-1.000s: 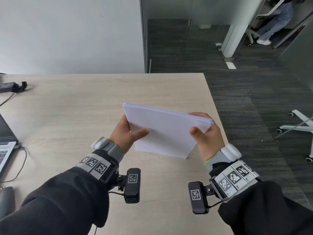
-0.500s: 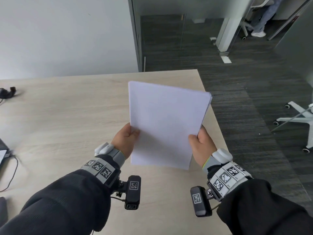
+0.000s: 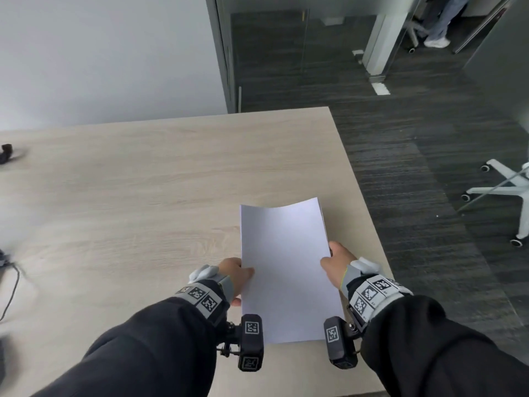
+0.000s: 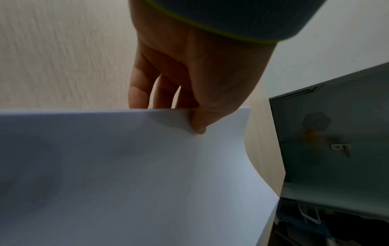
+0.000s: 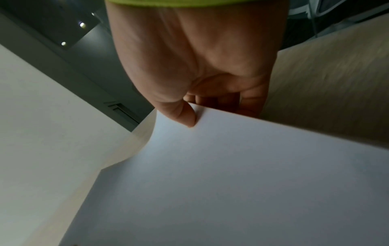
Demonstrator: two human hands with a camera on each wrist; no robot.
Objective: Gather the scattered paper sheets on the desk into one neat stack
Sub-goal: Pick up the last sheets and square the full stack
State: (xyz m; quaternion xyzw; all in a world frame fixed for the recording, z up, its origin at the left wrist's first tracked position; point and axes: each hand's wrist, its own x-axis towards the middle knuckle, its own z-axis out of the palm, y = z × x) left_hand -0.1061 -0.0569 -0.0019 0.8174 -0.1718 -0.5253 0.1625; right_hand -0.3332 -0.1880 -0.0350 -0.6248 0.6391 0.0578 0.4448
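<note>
A stack of white paper sheets (image 3: 286,267) is held lengthwise over the desk's right part, its far edge bowed. My left hand (image 3: 237,275) pinches the stack's left edge, thumb on top and fingers beneath. My right hand (image 3: 333,260) pinches the right edge the same way. In the left wrist view the thumb (image 4: 199,123) presses onto the paper (image 4: 136,174) while the fingers go under it. In the right wrist view the thumb (image 5: 185,114) lies on the paper (image 5: 242,174). Whether the stack touches the desk I cannot tell.
The light wooden desk (image 3: 143,196) ends at its right edge just beyond my right hand, with dark carpet (image 3: 415,167) below. A black cable (image 3: 11,285) and a small dark object (image 3: 5,151) lie at the far left. A white chair base (image 3: 506,190) stands right.
The stack was turned from a slanted, raised hold to lengthwise, then brought down and nearer to me. Both hands slid to grip its side edges lower down.
</note>
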